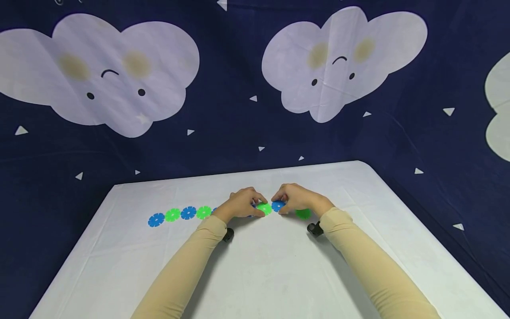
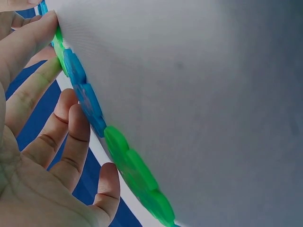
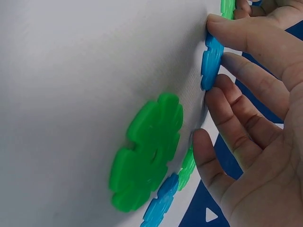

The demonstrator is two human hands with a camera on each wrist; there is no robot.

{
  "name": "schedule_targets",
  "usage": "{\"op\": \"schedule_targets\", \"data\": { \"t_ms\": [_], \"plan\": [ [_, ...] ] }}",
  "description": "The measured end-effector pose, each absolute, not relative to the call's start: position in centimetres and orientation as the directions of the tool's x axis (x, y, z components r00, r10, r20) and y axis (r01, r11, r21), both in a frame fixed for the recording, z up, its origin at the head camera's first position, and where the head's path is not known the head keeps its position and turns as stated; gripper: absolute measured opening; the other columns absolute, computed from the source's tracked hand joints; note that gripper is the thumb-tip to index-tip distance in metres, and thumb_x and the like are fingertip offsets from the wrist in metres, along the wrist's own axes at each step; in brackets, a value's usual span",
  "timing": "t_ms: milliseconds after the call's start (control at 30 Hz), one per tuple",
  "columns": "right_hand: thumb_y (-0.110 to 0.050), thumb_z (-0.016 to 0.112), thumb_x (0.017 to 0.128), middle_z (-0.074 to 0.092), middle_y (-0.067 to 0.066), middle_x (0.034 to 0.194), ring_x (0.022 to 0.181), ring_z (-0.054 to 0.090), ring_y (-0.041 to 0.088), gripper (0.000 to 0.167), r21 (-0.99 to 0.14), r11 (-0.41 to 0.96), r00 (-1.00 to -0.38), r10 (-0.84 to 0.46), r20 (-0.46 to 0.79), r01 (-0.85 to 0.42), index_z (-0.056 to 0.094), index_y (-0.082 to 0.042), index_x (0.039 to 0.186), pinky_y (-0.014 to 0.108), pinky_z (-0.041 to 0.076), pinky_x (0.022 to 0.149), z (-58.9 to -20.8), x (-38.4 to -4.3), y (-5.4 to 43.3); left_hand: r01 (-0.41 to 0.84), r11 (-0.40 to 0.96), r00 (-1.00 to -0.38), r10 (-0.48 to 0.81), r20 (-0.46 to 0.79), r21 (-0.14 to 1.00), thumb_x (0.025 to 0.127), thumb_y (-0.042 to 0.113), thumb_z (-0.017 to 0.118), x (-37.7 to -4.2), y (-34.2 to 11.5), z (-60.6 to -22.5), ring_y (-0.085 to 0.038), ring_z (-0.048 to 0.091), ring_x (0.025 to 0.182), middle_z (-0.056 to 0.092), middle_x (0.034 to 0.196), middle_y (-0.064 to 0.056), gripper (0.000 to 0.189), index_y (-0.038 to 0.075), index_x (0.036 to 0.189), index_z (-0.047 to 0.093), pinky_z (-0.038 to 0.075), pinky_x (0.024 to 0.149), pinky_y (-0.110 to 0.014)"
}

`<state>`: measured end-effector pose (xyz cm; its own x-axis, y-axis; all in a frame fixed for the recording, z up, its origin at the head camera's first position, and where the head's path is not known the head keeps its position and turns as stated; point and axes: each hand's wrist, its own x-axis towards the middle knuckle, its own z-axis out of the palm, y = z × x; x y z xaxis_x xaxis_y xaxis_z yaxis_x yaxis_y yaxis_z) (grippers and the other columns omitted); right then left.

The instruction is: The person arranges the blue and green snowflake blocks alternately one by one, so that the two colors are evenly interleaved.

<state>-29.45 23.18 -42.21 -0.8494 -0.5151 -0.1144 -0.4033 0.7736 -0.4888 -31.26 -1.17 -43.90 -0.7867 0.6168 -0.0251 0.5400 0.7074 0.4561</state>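
Note:
Flat, flower-shaped plastic discs, blue and green by turns, lie in a row on the white table. With thumb and fingers my left hand (image 1: pixel 241 203) pinches the edges of a green disc (image 1: pixel 264 208) at the row's right end. Just right of it, my right hand (image 1: pixel 298 197) pinches a blue disc (image 1: pixel 278 206) at its rim, close beside the green one. Under the left palm the row goes on with a blue disc (image 2: pixel 86 92) and a green disc (image 2: pixel 137 177). A loose green disc (image 3: pixel 149 153) lies below the right hand.
Past the right fingers lie another blue disc (image 3: pixel 161 201) and a green disc (image 3: pixel 187 170). The row's left end is a blue disc (image 1: pixel 156 219). Behind the white table (image 1: pixel 259 274) hangs a dark blue cloth (image 1: pixel 231 106) with clouds.

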Motion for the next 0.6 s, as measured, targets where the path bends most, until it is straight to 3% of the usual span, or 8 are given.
{"op": "schedule_targets", "data": {
  "t_ms": [600],
  "plan": [
    [-0.018, 0.091, 0.085, 0.071, 0.007, 0.118, 0.109, 0.067, 0.020, 0.047, -0.502, 0.771, -0.854, -0.507, -0.112, -0.392, 0.078, -0.010, 0.130, 0.039, 0.057, 0.100, -42.34, -29.36, 23.28, 0.531, 0.698, -0.785, 0.619, -0.032, 0.480, 0.086, 0.031, 0.092, -31.09, -1.13, -43.70, -0.018, 0.064, 0.107, 0.072, 0.114, -0.002, 0.040, 0.024, 0.124, 0.082, 0.044, 0.105, -0.068]
  ]
}}
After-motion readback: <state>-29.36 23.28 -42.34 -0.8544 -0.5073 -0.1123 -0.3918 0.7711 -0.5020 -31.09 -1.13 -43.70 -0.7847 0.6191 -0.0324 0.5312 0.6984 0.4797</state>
